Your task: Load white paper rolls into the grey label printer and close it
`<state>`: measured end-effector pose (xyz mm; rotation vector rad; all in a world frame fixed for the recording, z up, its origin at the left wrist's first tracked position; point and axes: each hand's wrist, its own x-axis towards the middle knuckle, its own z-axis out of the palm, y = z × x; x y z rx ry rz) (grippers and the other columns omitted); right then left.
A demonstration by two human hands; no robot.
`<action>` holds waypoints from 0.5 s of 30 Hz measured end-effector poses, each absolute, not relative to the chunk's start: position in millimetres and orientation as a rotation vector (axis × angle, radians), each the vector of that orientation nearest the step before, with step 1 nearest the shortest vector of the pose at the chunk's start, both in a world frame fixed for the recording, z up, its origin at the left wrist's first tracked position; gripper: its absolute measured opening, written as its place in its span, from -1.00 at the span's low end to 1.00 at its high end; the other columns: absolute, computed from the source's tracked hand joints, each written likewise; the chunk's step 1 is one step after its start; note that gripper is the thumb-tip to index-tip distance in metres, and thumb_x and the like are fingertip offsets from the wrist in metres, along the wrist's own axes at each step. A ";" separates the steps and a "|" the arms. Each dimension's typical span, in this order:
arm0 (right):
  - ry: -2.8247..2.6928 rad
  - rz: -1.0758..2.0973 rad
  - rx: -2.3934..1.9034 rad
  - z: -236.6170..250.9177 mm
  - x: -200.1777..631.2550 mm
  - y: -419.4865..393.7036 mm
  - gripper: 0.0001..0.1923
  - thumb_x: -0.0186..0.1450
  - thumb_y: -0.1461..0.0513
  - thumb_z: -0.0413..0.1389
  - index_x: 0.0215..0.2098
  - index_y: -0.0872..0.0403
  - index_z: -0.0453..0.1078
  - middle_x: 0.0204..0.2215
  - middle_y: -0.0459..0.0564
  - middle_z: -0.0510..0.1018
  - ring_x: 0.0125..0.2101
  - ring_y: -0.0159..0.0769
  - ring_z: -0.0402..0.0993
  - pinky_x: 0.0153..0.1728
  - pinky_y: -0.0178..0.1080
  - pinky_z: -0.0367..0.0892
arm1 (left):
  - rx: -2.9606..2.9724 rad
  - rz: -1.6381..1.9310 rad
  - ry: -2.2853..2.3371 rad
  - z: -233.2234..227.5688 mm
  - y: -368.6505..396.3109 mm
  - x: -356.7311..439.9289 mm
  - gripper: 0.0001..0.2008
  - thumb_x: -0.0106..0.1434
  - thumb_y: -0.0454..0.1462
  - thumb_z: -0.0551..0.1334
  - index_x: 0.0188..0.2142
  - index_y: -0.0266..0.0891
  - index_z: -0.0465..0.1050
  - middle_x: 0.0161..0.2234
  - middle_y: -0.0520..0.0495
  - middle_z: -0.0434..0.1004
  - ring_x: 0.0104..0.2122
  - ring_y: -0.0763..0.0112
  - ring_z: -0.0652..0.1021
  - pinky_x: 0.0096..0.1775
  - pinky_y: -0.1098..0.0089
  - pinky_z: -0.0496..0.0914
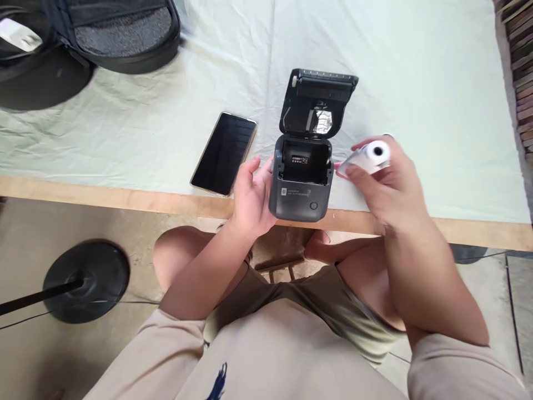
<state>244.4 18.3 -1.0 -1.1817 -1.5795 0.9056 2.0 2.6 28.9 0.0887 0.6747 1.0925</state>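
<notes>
A small dark grey printer [300, 189] stands at the near edge of the table with its lid [318, 103] swung up and its paper bay showing. My left hand [252, 197] rests against the printer's left side, fingers loosely curled around it. To the right of the printer, my right hand [385, 183] holds a white paper roll [370, 156] just above the table, with the roll's core end facing up and a loose paper tail pointing toward the printer.
A black phone [225, 153] lies face up left of the printer on the pale cloth-covered table [416, 83]. A dark backpack [120, 33] sits at the far left. A round black stand base [85, 280] rests on the floor below.
</notes>
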 end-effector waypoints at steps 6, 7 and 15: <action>-1.851 0.631 -1.269 -21.2 241.6 16.9 -0.62 0.44 0.08 0.40 0.19 -0.16 0.56 -0.16 -0.09 0.73 -0.18 -0.10 0.73 -0.04 0.03 0.68 | 0.144 1.109 0.675 26.0 4.9 1.7 -0.48 0.66 0.05 0.02 0.35 -0.07 0.54 0.01 -0.09 0.82 0.29 -0.15 0.77 0.17 0.05 0.71; -1.889 0.600 -1.296 -21.4 242.6 16.8 -0.57 0.43 0.05 0.42 0.23 -0.16 0.56 -0.23 -0.11 0.71 -0.26 -0.11 0.70 -0.09 0.01 0.68 | 0.148 1.110 0.678 25.2 5.1 1.5 -0.47 0.66 0.07 0.02 0.34 -0.06 0.55 0.01 -0.09 0.83 0.29 -0.16 0.77 0.17 0.05 0.71; -1.693 0.062 -1.239 4.8 283.9 26.4 -0.62 0.52 0.02 0.32 0.26 -0.14 0.55 0.09 0.10 0.71 0.02 -0.05 0.71 -0.08 -0.01 0.59 | 0.123 1.106 0.712 25.5 4.7 1.3 -0.37 0.64 0.19 -0.08 0.08 -0.14 0.59 -0.02 -0.19 0.81 0.32 -0.16 0.74 0.22 0.02 0.70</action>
